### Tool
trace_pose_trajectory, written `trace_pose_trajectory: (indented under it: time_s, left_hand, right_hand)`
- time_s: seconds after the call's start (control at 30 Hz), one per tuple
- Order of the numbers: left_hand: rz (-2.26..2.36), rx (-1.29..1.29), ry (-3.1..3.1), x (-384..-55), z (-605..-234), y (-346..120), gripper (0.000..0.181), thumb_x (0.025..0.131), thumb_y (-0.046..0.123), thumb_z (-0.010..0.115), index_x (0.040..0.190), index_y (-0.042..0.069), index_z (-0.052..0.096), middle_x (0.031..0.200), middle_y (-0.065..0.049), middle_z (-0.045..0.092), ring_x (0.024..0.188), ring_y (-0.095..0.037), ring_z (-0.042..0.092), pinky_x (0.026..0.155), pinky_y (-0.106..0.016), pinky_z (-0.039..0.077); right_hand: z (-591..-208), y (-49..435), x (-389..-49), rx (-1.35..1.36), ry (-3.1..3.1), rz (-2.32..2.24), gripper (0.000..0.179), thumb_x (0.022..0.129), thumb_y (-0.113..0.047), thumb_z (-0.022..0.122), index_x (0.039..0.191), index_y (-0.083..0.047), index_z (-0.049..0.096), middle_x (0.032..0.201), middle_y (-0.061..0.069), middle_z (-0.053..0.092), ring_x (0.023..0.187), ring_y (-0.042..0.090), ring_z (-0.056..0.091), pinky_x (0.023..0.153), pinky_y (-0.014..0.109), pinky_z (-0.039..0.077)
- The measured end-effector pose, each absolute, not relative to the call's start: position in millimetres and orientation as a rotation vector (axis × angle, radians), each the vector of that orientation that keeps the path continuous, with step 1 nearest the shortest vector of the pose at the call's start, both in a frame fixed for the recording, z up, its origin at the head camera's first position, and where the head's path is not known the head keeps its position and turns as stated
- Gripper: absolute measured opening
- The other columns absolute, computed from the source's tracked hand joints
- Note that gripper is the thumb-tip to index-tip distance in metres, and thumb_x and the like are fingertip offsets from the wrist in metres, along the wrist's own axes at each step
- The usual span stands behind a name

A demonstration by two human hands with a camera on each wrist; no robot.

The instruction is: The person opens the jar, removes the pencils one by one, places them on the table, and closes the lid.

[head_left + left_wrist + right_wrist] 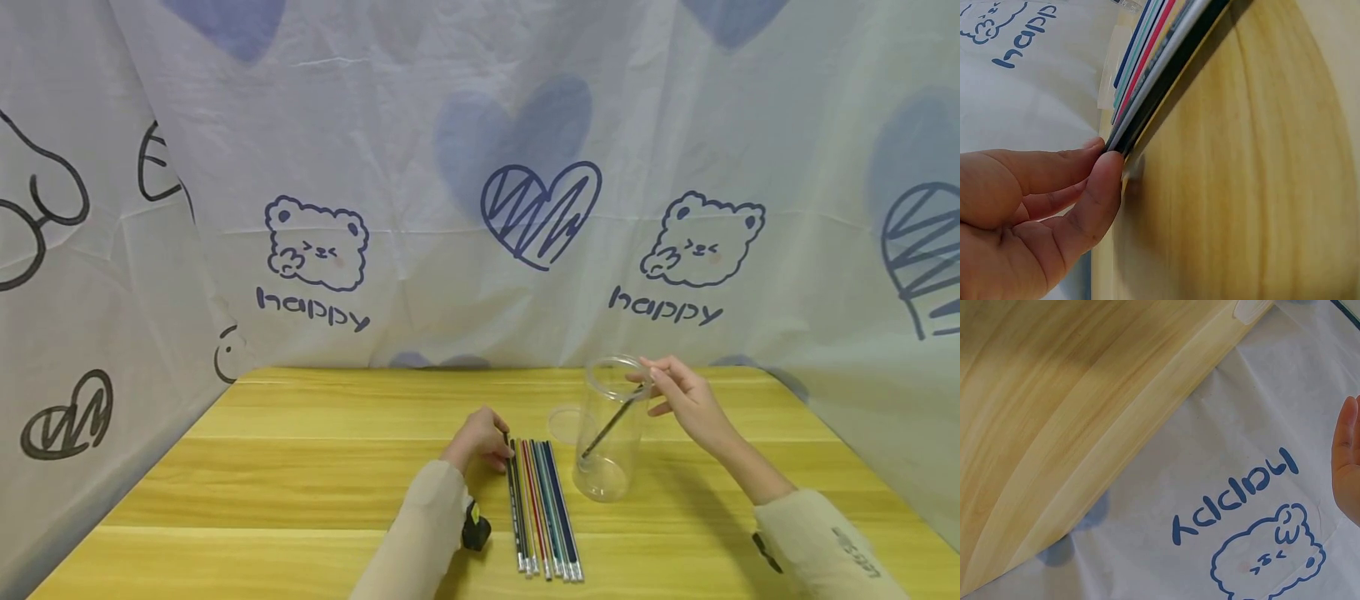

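Note:
Several pencils [535,483] with silvery ends lie side by side on the table, in black, yellow, red, teal and dark blue. At the far end of the leftmost one, a black pencil [1159,87], my left hand [480,442] pinches it between thumb and fingertips. A clear plastic jar [640,450] stands upright to the right of the row. Inside it slants a dark pencil [609,427], its lower end near the jar's bottom. My right hand [693,410] holds that pencil's upper end at the rim; the right wrist view shows only the edge of this hand.
A clear round lid [564,424] lies on the wooden table [300,483] just behind and left of the jar. A printed white cloth [420,275] hangs along the table's back edge and both sides.

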State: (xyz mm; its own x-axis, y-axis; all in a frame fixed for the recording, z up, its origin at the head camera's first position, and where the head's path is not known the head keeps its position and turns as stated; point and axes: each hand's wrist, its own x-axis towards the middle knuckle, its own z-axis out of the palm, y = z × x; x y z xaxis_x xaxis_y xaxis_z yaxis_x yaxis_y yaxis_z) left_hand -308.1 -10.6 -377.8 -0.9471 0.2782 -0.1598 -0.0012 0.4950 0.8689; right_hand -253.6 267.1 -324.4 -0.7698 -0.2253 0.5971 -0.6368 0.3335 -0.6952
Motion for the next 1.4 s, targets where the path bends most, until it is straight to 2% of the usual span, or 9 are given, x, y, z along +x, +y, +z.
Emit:
trace_pose_trajectory:
  time_s: [0.2, 0.43, 0.63, 0.83, 0.97, 1.07, 1.23, 1.33, 1.4]
  left_hand:
    - [1.424, 0.231, 2.471, -309, -379, -8, 0.039, 0.072, -0.016, 0.064, 0.109, -0.015, 0.053, 0.075, -0.023, 0.061, 0.054, -0.03, 0.062, 0.048, -0.031, 0.052]
    - [1.389, 0.23, 2.521, -310, -384, -5, 0.036, 0.072, -0.014, 0.065, 0.107, -0.013, 0.056, 0.1, -0.028, 0.057, 0.053, -0.028, 0.062, 0.047, -0.031, 0.052]
    - [1.387, 0.205, 2.532, -311, -386, -3, 0.036, 0.071, -0.013, 0.067, 0.106, -0.013, 0.056, 0.102, -0.029, 0.056, 0.051, -0.027, 0.061, 0.046, -0.03, 0.052]
    - [1.375, 0.197, 2.544, -309, -385, -2, 0.037, 0.071, -0.012, 0.068, 0.105, -0.014, 0.056, 0.101, -0.028, 0.057, 0.051, -0.027, 0.062, 0.046, -0.03, 0.052]
    - [1.364, 0.189, 2.564, -309, -383, -3, 0.025, 0.072, -0.01, 0.067, 0.094, -0.014, 0.058, 0.08, -0.025, 0.061, 0.051, -0.028, 0.062, 0.045, -0.03, 0.052]
    - [1.374, 0.181, 2.602, -308, -380, -5, 0.01, 0.074, -0.005, 0.067, 0.071, -0.01, 0.058, 0.063, -0.02, 0.058, 0.049, -0.028, 0.06, 0.044, -0.031, 0.051]
    - [1.368, 0.215, 2.674, -306, -373, -7, 0.032, 0.078, 0.003, 0.064, 0.052, 0.004, 0.046, 0.048, -0.009, 0.05, 0.04, -0.019, 0.051, 0.042, -0.03, 0.05]
    - [1.38, 0.216, 2.672, -307, -368, -6, 0.044, 0.081, 0.007, 0.062, 0.048, 0.011, 0.034, 0.041, 0.0, 0.034, 0.036, -0.013, 0.04, 0.041, -0.028, 0.047]
    - [1.393, 0.214, 2.668, -306, -363, -4, 0.035, 0.082, 0.009, 0.062, 0.053, 0.007, 0.043, 0.047, 0.001, 0.036, 0.038, -0.013, 0.042, 0.043, -0.028, 0.047]
  right_hand:
    - [-325, 267, -255, 0.75, -2.206, 1.426, 0.017, 0.096, -0.005, 0.035, 0.094, 0.005, 0.049, 0.101, -0.021, 0.059, 0.073, 0.01, 0.058, 0.054, 0.033, 0.053]
    - [-327, 267, -257, 0.753, -2.191, 1.444, 0.016, 0.096, -0.004, 0.036, 0.094, 0.002, 0.05, 0.1, -0.017, 0.061, 0.072, 0.012, 0.058, 0.054, 0.036, 0.053]
    - [-326, 266, -256, 0.756, -2.196, 1.445, 0.018, 0.096, -0.004, 0.035, 0.097, 0.01, 0.046, 0.1, -0.016, 0.062, 0.072, 0.013, 0.057, 0.054, 0.035, 0.053]
    - [-324, 266, -254, 0.759, -2.192, 1.447, 0.019, 0.096, -0.004, 0.035, 0.098, 0.011, 0.046, 0.1, -0.016, 0.062, 0.072, 0.013, 0.057, 0.054, 0.036, 0.053]
    - [-324, 266, -254, 0.758, -2.193, 1.448, 0.017, 0.096, -0.005, 0.035, 0.096, 0.007, 0.048, 0.1, -0.019, 0.06, 0.073, 0.012, 0.057, 0.054, 0.035, 0.053]
    - [-324, 267, -254, 0.759, -2.192, 1.45, 0.016, 0.096, -0.005, 0.035, 0.094, 0.002, 0.05, 0.1, -0.019, 0.06, 0.073, 0.012, 0.057, 0.054, 0.035, 0.053]
    - [-324, 267, -254, 0.753, -2.193, 1.451, 0.016, 0.096, -0.005, 0.035, 0.093, -0.001, 0.051, 0.1, -0.018, 0.061, 0.072, 0.011, 0.057, 0.054, 0.034, 0.053]
    - [-324, 267, -254, 0.752, -2.194, 1.452, 0.016, 0.096, -0.005, 0.035, 0.093, 0.0, 0.05, 0.1, -0.019, 0.06, 0.072, 0.01, 0.057, 0.054, 0.034, 0.053]
    - [-324, 267, -254, 0.751, -2.197, 1.452, 0.016, 0.096, -0.005, 0.035, 0.093, 0.002, 0.049, 0.1, -0.02, 0.06, 0.073, 0.01, 0.057, 0.054, 0.033, 0.053]
